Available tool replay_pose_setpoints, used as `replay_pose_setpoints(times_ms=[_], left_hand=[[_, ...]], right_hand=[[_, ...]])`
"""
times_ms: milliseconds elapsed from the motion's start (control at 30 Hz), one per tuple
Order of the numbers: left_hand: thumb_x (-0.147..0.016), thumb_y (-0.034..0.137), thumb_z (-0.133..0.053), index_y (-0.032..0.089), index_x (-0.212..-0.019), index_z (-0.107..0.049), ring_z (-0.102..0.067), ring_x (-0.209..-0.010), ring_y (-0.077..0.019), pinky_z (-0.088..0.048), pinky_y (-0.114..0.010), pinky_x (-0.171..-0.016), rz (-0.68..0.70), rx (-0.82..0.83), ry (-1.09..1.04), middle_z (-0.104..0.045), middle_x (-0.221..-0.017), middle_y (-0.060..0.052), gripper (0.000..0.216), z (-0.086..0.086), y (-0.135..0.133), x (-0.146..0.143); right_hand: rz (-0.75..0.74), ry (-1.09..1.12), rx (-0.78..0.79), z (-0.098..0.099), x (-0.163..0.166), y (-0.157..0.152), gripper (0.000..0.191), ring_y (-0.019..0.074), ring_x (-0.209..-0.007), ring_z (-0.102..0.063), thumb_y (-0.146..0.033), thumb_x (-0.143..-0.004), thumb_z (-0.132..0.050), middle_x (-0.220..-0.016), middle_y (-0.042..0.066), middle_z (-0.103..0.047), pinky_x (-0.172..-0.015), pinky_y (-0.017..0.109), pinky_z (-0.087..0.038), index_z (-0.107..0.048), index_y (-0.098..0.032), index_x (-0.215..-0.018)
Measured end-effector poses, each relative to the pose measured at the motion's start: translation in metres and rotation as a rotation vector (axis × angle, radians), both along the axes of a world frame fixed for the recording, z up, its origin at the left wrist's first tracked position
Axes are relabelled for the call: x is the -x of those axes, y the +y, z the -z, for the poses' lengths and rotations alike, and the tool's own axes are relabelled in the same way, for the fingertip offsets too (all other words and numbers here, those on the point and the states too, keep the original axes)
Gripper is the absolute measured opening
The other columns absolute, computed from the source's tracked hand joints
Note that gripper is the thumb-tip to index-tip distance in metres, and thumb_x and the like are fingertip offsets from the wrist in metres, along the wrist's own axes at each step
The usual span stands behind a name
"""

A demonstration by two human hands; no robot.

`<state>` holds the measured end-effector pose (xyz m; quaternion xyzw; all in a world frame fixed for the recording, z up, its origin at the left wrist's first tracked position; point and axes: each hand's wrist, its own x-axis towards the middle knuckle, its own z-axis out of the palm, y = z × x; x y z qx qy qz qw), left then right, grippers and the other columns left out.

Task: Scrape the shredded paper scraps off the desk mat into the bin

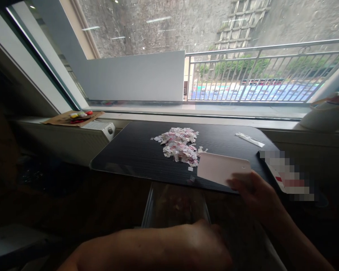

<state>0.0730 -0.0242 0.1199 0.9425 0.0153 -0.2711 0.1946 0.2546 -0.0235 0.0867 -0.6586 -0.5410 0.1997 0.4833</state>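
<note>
My right hand (251, 188) is closed round the right end of a pale pink flat plastic scraper (223, 165) with a small hole near one corner. The scraper is over the front part of the black table (124, 150), its left edge close to a heap of small pink-and-white paper scraps (180, 145). A few scraps lie loose near the table's front edge. My left forearm crosses the bottom of the view; my left hand (211, 241) is low in front of me, its fingers hidden in shadow. Just beyond it, below the table edge, is a clear-sided container (148, 205).
A narrow clear-wrapped packet (250, 139) lies at the table's back right. A dark-edged tray-like object (274, 173), partly blurred out, is at the right edge. Left are a radiator (97, 131) and cardboard (62, 118) with small items. A white pot (324, 116) stands right, by the window.
</note>
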Motion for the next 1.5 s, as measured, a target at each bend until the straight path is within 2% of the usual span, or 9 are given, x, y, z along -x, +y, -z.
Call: replay_pose_setpoints(times_ms=[100, 233, 433, 600, 733, 833, 1100, 1200, 1500], left_hand=[[-0.085, 0.016, -0.058, 0.007, -0.094, -0.075, -0.068, -0.087, -0.0228, -0.042, -0.027, -0.045, 0.056, 0.025, -0.008, -0.074, -0.093, -0.013, 0.021, 0.001, -0.002, -0.008], [-0.084, 0.017, -0.058, 0.01, -0.089, -0.075, -0.068, -0.087, -0.0232, -0.044, -0.027, -0.045, 0.037, 0.033, -0.053, -0.073, -0.09, -0.011, 0.019, 0.001, 0.0, -0.009], [-0.082, 0.019, -0.061, 0.013, -0.093, -0.076, -0.068, -0.097, -0.0271, -0.041, -0.028, -0.041, 0.034, 0.019, 0.005, -0.074, -0.096, -0.01, 0.019, 0.017, 0.0, -0.005], [-0.081, 0.014, -0.06, 0.012, -0.081, -0.072, -0.067, -0.086, -0.0227, -0.039, -0.026, -0.041, 0.009, 0.005, 0.037, -0.073, -0.09, -0.011, 0.013, 0.017, 0.0, -0.004], [-0.078, 0.014, -0.06, 0.013, -0.066, -0.066, -0.066, -0.074, -0.0202, -0.038, -0.026, -0.041, -0.032, 0.011, 0.003, -0.072, -0.08, -0.01, 0.013, 0.016, 0.001, -0.003], [-0.076, 0.015, -0.062, 0.015, -0.061, -0.062, -0.067, -0.075, -0.0214, -0.037, -0.027, -0.04, -0.047, 0.023, -0.035, -0.072, -0.08, -0.01, 0.014, 0.018, 0.002, -0.003], [-0.078, 0.014, -0.061, 0.012, -0.07, -0.068, -0.069, -0.087, -0.024, -0.041, -0.027, -0.042, -0.038, 0.0, 0.022, -0.075, -0.088, -0.011, 0.011, 0.007, 0.001, -0.002], [-0.078, 0.014, -0.061, 0.012, -0.073, -0.071, -0.069, -0.088, -0.0242, -0.041, -0.028, -0.042, -0.032, 0.001, 0.045, -0.075, -0.09, -0.011, 0.012, 0.004, 0.001, -0.002], [-0.082, 0.018, -0.058, 0.012, -0.081, -0.072, -0.069, -0.089, -0.0245, -0.039, -0.028, -0.041, -0.021, -0.018, 0.058, -0.074, -0.091, -0.01, 0.015, 0.015, 0.0, -0.001]], right_hand=[[-0.055, 0.003, 0.009, -0.002, 0.005, -0.001, 0.023, 0.0228, -0.067, -0.072, -0.046, -0.078, -0.067, -0.074, 0.002, -0.075, -0.061, 0.032, -0.057, -0.065, -0.024, -0.084], [-0.179, 0.033, 0.034, -0.004, 0.008, -0.004, 0.02, 0.0208, -0.066, -0.071, -0.044, -0.081, -0.066, -0.074, 0.001, -0.075, -0.06, 0.029, -0.057, -0.066, -0.025, -0.086], [0.011, 0.024, -0.014, -0.006, -0.007, 0.006, 0.028, 0.0238, -0.066, -0.07, -0.051, -0.076, -0.069, -0.073, 0.002, -0.074, -0.061, 0.034, -0.056, -0.067, -0.025, -0.086], [0.118, -0.039, 0.001, -0.017, -0.007, 0.008, 0.023, 0.0259, -0.07, -0.071, -0.047, -0.076, -0.066, -0.074, 0.003, -0.074, -0.067, 0.037, -0.056, -0.065, -0.025, -0.084], [0.057, 0.011, 0.031, -0.019, -0.005, 0.002, 0.024, 0.0263, -0.072, -0.071, -0.046, -0.076, -0.066, -0.076, 0.004, -0.075, -0.071, 0.038, -0.057, -0.066, -0.024, -0.086], [0.077, 0.032, 0.027, -0.017, -0.007, 0.003, 0.023, 0.0264, -0.07, -0.071, -0.046, -0.077, -0.066, -0.074, 0.003, -0.075, -0.07, 0.039, -0.057, -0.064, -0.025, -0.085], [0.114, -0.011, -0.002, -0.018, -0.008, 0.002, 0.017, 0.0253, -0.067, -0.07, -0.041, -0.078, -0.067, -0.073, 0.003, -0.075, -0.066, 0.037, -0.057, -0.064, -0.025, -0.082], [0.069, -0.001, -0.011, -0.018, -0.002, 0.006, 0.019, 0.0236, -0.066, -0.069, -0.043, -0.079, -0.065, -0.071, 0.001, -0.073, -0.064, 0.035, -0.056, -0.064, -0.025, -0.084], [0.068, -0.092, 0.042, -0.016, -0.026, 0.007, 0.021, 0.0275, -0.069, -0.073, -0.045, -0.075, -0.069, -0.074, 0.005, -0.077, -0.065, 0.037, -0.059, -0.066, -0.025, -0.083]])
